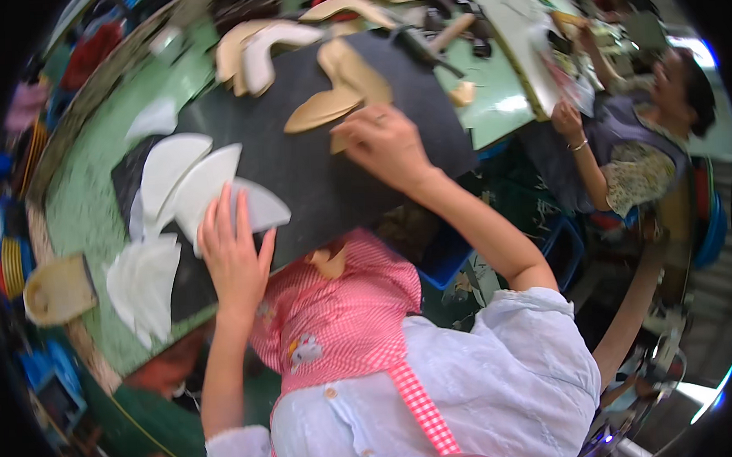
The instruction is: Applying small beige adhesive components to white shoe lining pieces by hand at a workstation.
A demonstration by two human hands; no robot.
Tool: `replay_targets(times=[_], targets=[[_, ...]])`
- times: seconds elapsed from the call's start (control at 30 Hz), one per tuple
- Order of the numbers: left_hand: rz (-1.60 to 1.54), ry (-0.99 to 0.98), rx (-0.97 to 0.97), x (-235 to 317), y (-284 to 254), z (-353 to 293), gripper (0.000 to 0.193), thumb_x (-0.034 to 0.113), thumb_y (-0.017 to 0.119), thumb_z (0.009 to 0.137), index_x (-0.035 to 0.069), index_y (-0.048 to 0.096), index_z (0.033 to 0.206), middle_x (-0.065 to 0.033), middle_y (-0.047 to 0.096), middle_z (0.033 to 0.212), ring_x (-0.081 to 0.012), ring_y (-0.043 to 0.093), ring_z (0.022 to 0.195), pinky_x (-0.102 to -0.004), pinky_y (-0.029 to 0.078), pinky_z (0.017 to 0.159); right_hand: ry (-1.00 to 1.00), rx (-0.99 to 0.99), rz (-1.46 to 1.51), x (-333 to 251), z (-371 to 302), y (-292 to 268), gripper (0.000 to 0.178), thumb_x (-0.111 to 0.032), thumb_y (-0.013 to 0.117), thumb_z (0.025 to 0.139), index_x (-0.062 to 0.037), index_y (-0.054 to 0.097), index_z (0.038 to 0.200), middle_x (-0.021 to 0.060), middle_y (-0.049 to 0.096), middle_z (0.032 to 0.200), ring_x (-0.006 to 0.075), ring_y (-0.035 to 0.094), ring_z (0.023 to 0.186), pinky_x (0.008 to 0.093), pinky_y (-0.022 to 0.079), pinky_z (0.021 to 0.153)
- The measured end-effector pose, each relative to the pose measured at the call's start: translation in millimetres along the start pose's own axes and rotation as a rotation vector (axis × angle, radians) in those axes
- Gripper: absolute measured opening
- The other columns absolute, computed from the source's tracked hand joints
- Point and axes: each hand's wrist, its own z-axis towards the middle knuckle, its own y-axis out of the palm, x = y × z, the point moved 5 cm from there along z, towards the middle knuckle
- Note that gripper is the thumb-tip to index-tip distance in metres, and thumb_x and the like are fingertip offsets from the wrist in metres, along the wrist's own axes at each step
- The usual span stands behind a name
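Observation:
My left hand (pixel 234 246) lies with its fingers stretched out on a fan of white curved pieces (pixel 205 180), thin and leaf-shaped, perhaps shoe-part cutouts. Their points face several ways on a dark board (pixel 299 182). Over the right part of the board, my right hand (pixel 385 144) is closed, its fingertips pinching the edge of a tan curved piece (pixel 338 140). Just beyond those fingers lie more tan curved pieces (pixel 359 73), overlapping one another. The fingers hide part of the held piece.
Another white stack (pixel 145 283) lies at the board's left, on the green table (pixel 83 200). Curved tan and white pieces (pixel 268 53) line the far edge, near a hammer-like tool (pixel 447 35). A co-worker (pixel 640 135) sits at the right. A blue bin (pixel 449 270) stands below the board.

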Motion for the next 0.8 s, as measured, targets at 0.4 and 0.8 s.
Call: replay_targets(times=[0.4,0.8], targets=[[-0.299,0.111,0.006,65.7,-33.9,35.3,0.046,0.019,0.065,0.091,0.006,0.057,0.134,-0.0165,0.047,0.146,-0.0388,0.037,0.139,-0.0502,0.028,0.114,0.467,0.105,0.344,17.3,18.6,-53.9,0.015,-0.019,0.078,0.085,-0.0063,0.074,0.091,0.007,0.073,0.08,0.0189,0.069,0.067,0.0308,0.054,0.064],[-0.278,0.322,-0.023,107.4,6.8,87.7,0.048,0.031,0.067,0.093,0.007,0.058,0.134,-0.0149,0.048,0.146,-0.0333,0.043,0.139,-0.0493,0.029,0.116,0.537,0.416,0.78,13.7,32.3,-120.4,0.01,-0.011,0.067,0.097,-0.0014,0.07,0.098,0.0044,0.073,0.089,0.0087,0.067,0.075,0.023,0.052,0.063]])
